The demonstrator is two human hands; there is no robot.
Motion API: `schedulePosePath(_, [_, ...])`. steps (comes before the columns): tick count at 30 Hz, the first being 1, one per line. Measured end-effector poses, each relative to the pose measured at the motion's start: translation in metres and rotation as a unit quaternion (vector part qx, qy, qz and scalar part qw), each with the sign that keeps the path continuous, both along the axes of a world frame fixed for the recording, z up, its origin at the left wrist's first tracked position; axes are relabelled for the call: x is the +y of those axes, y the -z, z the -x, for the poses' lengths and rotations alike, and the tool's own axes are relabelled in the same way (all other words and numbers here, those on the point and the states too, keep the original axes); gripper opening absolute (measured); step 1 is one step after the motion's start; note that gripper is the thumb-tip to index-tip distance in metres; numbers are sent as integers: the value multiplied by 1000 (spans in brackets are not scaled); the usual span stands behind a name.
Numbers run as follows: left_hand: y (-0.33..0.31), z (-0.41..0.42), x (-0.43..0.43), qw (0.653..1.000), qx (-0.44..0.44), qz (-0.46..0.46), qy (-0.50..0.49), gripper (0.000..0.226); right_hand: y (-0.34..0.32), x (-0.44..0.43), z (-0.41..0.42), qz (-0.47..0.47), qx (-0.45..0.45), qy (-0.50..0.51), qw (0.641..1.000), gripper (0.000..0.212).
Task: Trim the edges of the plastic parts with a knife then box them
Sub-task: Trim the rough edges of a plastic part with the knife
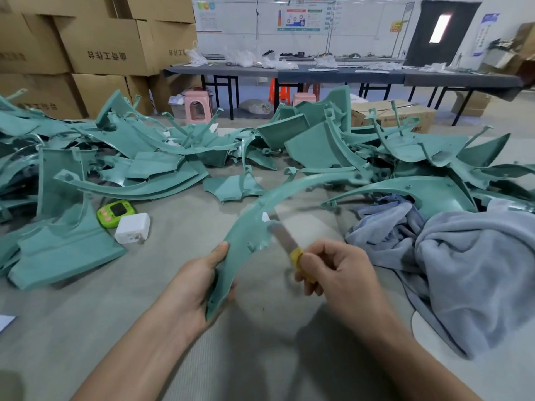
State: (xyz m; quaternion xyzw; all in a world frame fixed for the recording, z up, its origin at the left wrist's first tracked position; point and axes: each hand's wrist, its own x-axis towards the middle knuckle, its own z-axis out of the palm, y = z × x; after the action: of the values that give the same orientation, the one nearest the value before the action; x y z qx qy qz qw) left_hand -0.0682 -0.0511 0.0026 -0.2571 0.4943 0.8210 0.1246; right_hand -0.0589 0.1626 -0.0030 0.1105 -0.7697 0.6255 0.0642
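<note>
A long curved teal plastic part point(254, 215) arcs up from low centre toward the right. My left hand point(197, 282) grips its lower, wider end. My right hand point(338, 273) is closed on a knife point(285, 237) with a yellow handle. The blade is blurred and lies against the part's inner edge, just above my left thumb. A big heap of teal plastic parts point(144, 157) covers the far side of the grey work surface from left to right.
A grey-blue cloth point(463, 256) is bunched at the right. A green timer point(115, 211) and a white charger block point(132, 228) lie left of centre. Cardboard boxes point(101, 47) are stacked at the back left, one more carton point(393, 114) behind the heap, long tables beyond.
</note>
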Motion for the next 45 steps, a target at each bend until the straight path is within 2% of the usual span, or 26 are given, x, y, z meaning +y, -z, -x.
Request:
schedulePosePath(2, [0, 3, -3, 1000, -6, 11, -11, 25, 1, 2, 2, 41, 1, 43, 998, 24])
schedulePosePath(4, [0, 5, -5, 1000, -8, 10, -14, 24, 1, 2, -1, 65, 14, -5, 998, 23])
schedulePosePath(6, [0, 4, -4, 1000, -12, 2, 3, 25, 2, -2, -5, 53, 15, -55, 997, 18])
schedulePosePath(9, [1, 0, -1, 999, -14, -4, 39, 30, 5, -6, 0, 30, 7, 18, 999, 23])
schedulePosePath(11, [2, 1, -1, 999, -10, 19, 33, 29, 4, -2, 3, 53, 17, 50, 997, 27])
schedulePosePath(13, [1, 3, -2, 999, -4, 40, 20, 29, 3, 0, -1, 64, 23, 5, 998, 22])
schedulePosePath(15, [2, 3, -2, 999, -2, 41, 19, 29, 3, -6, -5, 32, 7, -39, 999, 17])
schedulePosePath(18, [2, 2, -1, 1000, -8, 23, 13, 26, 7, -8, 0, 1, -17, 30, 999, 22])
schedulePosePath(21, [-1, 3, -2, 1000, 1, -3, -15, 29, 5, 0, 3, 49, -40, 66, 996, 24])
schedulePosePath(25, [1, 4, -7, 997, 34, 33, -54, 29, 3, -4, -7, 117, -88, 3, 989, 23])
schedulePosePath(27, [3, 3, -6, 995, 46, 58, -59, 26, 4, -9, -10, 79, -61, -8, 995, 21])
schedulePosePath(30, [4, 4, -4, 993, 47, 85, -72, 22, 3, -12, -17, -35, -9, -19, 999, 19])
schedulePosePath(34, [1, 1, -5, 995, 53, 53, -69, 23, 6, -20, -27, -150, 18, -88, 985, 12])
schedulePosePath(37, [-2, -1, -1, 996, 49, 40, -69, 21, 8, -16, -19, -189, 67, 58, 978, 18])
schedulePosePath(39, [-4, 0, 0, 995, 40, 47, -77, 21, 4, -8, -14, -167, 103, 137, 971, 19])
schedulePosePath(40, [-5, 0, -1, 995, 36, 47, -79, 21, 3, -5, -15, -149, 112, 134, 973, 19])
schedulePosePath(42, [-4, -1, -3, 995, 37, 44, -79, 22, 4, -6, -21, -137, 114, 65, 982, 16])
schedulePosePath(45, [-2, -2, -1, 996, 35, 37, -68, 22, 10, -19, -30, -217, 128, -18, 968, 9])
